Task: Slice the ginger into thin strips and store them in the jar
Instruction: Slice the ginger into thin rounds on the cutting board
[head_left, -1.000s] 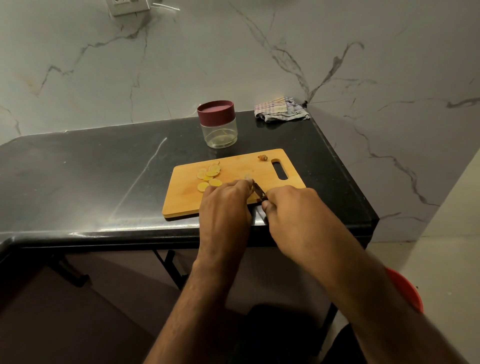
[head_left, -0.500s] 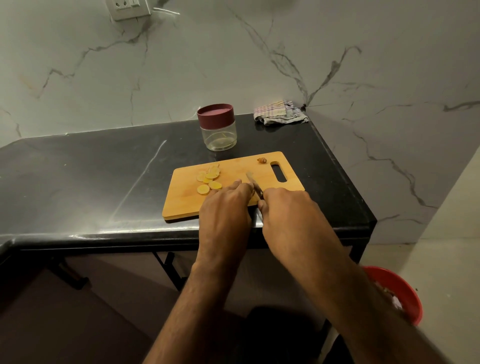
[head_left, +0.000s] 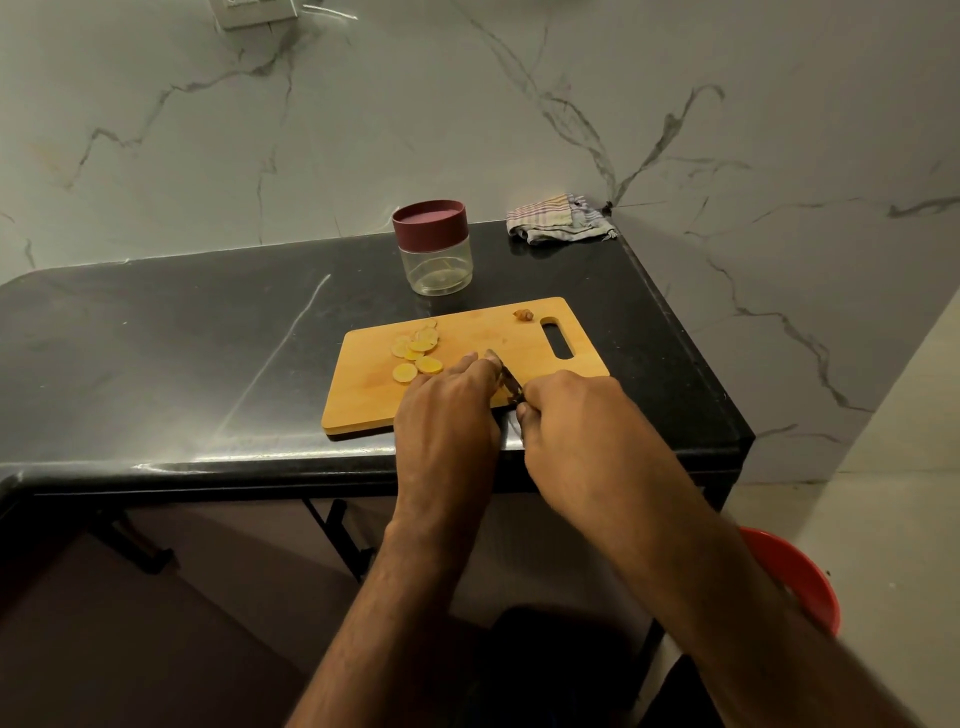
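Ginger is under my left hand (head_left: 449, 410), pressed onto the near right part of the cutting board (head_left: 374, 400), though my fingers cover it so fully that I cannot make out its shape. That hand lies palm down with the fingers drawn together and curled, their tips pointing away from me. My right hand (head_left: 576, 421) sits just beside it, closed around the handle of a knife (head_left: 506, 376), whose dark blade runs up and to the left between the two hands and lies close against my left fingertips. Farther out on the board, to the left of my left hand, a small heap of round yellow ginger slices (head_left: 415, 353) lies flat, some overlapping. Near the far edge of the board, just beside its handle slot (head_left: 557, 338), sits a little brown ginger stub (head_left: 523, 314). The board rests on the black desk (head_left: 156, 338), its near edge close to the desk's front rim. Beyond the board stands the jar (head_left: 436, 260), clear and upright, with its dark red lid (head_left: 430, 223) on. A striped cloth (head_left: 561, 226) lies bunched in the far right corner of the desk against the marble wall (head_left: 519, 104). Down on the floor to my right, partly hidden by my forearm, is a red bucket (head_left: 800, 582).
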